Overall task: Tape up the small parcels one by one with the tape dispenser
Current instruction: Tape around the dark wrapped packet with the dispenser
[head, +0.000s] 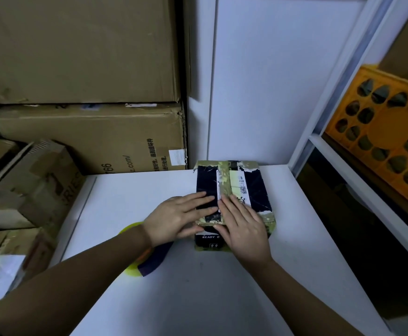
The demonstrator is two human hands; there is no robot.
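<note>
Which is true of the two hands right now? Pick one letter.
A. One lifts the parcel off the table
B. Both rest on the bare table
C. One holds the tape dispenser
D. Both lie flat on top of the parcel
D: the left hand and right hand both lie with straight fingers on top of the dark parcel, which sits on the white table.

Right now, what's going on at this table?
A person is taping up a small dark parcel on a white table. Both hands lie flat on top of it: the left hand and the right hand press down along the strip of tape that runs across the middle. The tape dispenser, yellow and dark, lies on the table under the left forearm, held by neither hand. Big cardboard boxes are stacked behind.
</note>
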